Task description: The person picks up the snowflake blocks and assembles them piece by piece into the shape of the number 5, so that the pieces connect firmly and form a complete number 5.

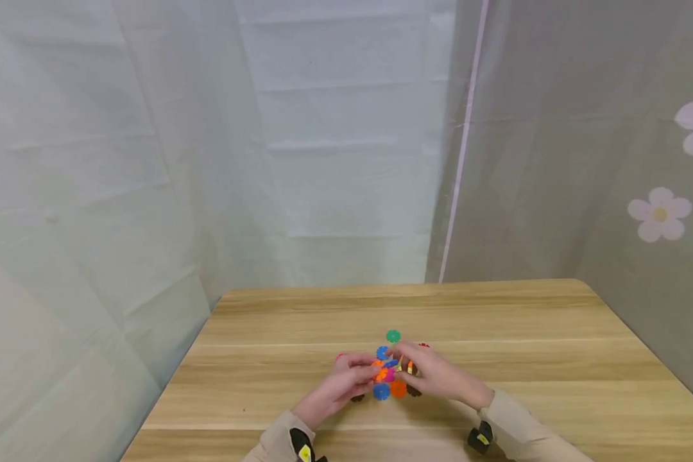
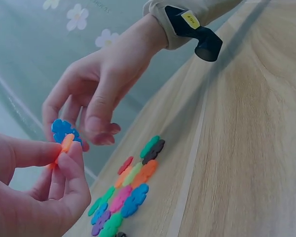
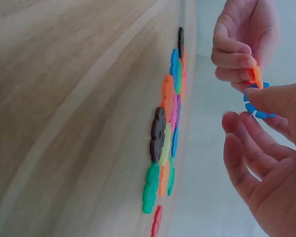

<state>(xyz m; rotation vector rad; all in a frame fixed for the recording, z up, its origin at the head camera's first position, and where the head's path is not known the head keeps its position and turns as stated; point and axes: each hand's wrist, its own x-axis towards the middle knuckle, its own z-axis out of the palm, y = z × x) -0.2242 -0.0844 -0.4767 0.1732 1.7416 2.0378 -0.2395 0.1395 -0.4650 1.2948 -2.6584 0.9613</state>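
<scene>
My left hand (image 1: pixel 337 390) pinches an orange flower-shaped interlocking disc (image 2: pixel 67 143) between thumb and fingertips, above the table. Against its edge stands a blue disc (image 2: pixel 62 128) of the same kind, set at an angle; the two appear joined. My right hand (image 1: pixel 441 377) is beside them, its fingers loosely bent. In the right wrist view one of its fingers (image 3: pixel 278 101) overlaps the blue disc (image 3: pixel 250 107) and seems to touch it, while the other fingertips are apart from it. Exactly where the discs meet is partly hidden by fingers.
Several more discs lie flat under the hands on the wooden table (image 1: pixel 254 372), among them a green disc (image 1: pixel 393 336), a blue one (image 1: pixel 381 392), an orange one (image 1: pixel 398 389) and a pink one (image 2: pixel 121 198). Pale hanging sheets (image 1: pixel 346 160) surround the table's far side.
</scene>
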